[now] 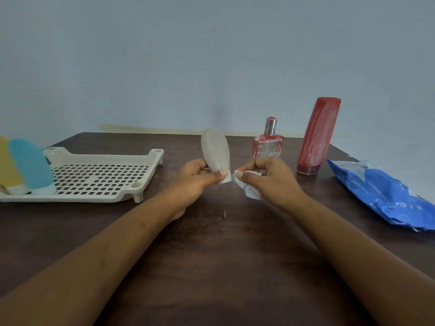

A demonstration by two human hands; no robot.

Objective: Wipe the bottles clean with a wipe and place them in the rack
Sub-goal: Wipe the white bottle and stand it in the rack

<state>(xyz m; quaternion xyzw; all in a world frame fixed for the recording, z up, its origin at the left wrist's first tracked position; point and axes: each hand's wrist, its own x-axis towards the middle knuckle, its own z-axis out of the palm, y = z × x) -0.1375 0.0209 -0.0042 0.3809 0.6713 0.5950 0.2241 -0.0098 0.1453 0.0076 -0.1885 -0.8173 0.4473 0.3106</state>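
both forearms reach over a dark wooden table (223, 255). the left hand (193, 182) grips a cloudy white bottle (215, 151), cap end down, above the table. the right hand (270, 177) clutches a crumpled wipe (251, 191) just beside the cap. a cream rack (94, 177) at left holds 2 bottles, a teal bottle (30, 163) and a yellow bottle (7, 168). a glass perfume bottle (268, 143), a red bottle (317, 135) and a blue wipe pack (381, 196) sit at right.

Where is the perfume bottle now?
Head view, right of centre: the perfume bottle stands just behind the right hand, left of the tall red bottle.
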